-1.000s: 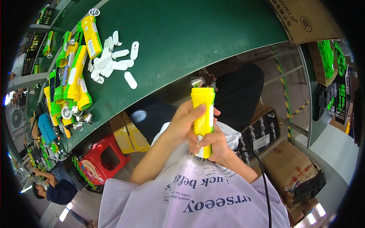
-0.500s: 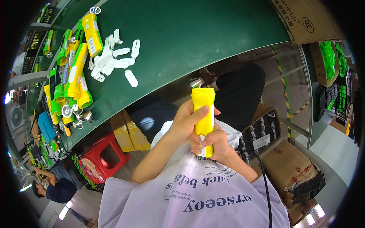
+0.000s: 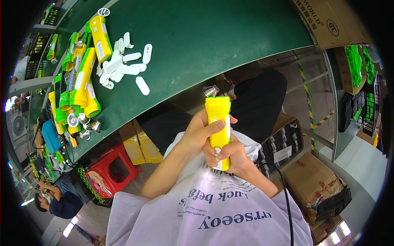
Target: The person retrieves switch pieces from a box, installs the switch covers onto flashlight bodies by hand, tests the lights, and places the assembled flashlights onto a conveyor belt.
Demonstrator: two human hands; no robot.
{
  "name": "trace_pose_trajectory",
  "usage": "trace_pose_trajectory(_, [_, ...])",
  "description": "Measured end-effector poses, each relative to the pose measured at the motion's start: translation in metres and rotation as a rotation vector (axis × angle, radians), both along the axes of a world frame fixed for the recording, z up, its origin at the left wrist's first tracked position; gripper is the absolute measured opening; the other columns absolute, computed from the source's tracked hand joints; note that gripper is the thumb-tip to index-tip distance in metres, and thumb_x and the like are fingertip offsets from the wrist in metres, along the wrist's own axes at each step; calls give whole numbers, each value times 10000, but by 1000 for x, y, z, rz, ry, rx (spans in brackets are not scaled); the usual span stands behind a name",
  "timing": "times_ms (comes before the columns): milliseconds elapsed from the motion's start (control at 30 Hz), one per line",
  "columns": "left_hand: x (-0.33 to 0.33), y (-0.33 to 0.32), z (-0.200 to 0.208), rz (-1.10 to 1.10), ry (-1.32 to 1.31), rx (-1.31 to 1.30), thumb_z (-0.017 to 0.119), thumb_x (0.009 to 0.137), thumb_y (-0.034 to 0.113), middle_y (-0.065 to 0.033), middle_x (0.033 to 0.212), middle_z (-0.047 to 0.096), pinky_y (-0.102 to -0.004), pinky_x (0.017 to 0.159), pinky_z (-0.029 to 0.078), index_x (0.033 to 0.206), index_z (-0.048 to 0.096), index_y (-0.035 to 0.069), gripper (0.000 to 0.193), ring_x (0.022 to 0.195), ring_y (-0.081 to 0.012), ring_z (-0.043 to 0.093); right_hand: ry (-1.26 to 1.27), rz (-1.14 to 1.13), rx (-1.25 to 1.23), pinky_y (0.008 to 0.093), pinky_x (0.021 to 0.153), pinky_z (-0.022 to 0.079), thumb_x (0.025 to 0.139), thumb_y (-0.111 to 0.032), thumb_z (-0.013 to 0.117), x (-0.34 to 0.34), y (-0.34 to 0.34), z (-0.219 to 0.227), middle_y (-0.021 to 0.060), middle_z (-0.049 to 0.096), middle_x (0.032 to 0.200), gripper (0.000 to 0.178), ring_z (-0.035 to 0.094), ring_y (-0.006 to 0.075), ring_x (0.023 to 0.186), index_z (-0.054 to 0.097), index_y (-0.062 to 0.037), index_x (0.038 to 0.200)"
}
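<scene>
You've got one yellow flashlight (image 3: 218,123) in front of your chest, below the near edge of the green desk (image 3: 213,37), standing roughly upright with its silver reflector end pointing up toward the desk. Your left hand (image 3: 201,133) is wrapped around the middle of the body, thumb laid across the front. Your right hand (image 3: 230,155) is curled tight around the lower end, fingers closed over it. So both hands are clamped on that one flashlight, touching each other.

Up on the desk, well apart from your hands, there's a loose pile of small white plastic pieces (image 3: 123,67); I count about a dozen, but they overlap so the exact number is hard to tell. Just beside them is a heap of yellow and green flashlight bodies (image 3: 82,78), seven or so, with a few silver reflectors (image 3: 80,123) at its near end.

Under the desk: one red stool (image 3: 111,170) and several cardboard boxes (image 3: 312,180).
</scene>
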State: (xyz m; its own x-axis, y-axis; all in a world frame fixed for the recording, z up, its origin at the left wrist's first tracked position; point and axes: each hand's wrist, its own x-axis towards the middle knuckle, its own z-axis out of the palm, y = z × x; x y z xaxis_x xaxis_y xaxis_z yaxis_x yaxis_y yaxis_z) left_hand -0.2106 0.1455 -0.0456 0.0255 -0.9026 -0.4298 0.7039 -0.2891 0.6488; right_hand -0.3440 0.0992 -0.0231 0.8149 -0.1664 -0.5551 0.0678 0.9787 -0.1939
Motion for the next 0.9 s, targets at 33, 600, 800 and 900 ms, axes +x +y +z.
trace_pose_trajectory(33, [0, 0, -1, 3, 19, 3, 705, 897, 349, -142, 1100, 656, -306, 793, 559, 1250, 506, 4, 533, 906, -171, 664, -2, 0, 0, 349, 485, 443, 494, -17, 575, 0, 0, -1, 97, 514, 639, 346, 502, 236, 465, 496, -22, 831])
trace_pose_trajectory(600, [77, -11, 148, -784, -1695, -584, 704, 787, 556, -180, 1047, 633, -442, 965, 423, 1215, 546, -30, 743, 977, -331, 612, 258, 1201, -1754, 441, 685, 514, 610, -120, 713, 16, -99, 119, 232, 652, 805, 516, 652, 398, 776, 590, -11, 1099])
trace_pose_trajectory(800, [131, -47, 186, -792, -1663, -166, 666, 867, 382, -250, 861, 640, -482, 790, 498, 1111, 542, -34, 499, 871, -414, 631, 57, -252, -2271, 397, 869, 505, 641, -141, 750, 54, -138, 148, 203, 658, 1087, 486, 635, 360, 978, 634, 17, 1086])
trace_pose_trajectory(900, [210, -71, 177, -363, -2052, -46, 696, 844, 430, -252, 899, 653, -493, 779, 505, 1150, 560, 5, 541, 854, -429, 636, 309, -599, -1866, 362, 861, 492, 746, -42, 677, 48, -166, 123, 165, 655, 1011, 340, 638, 280, 939, 605, 24, 1071])
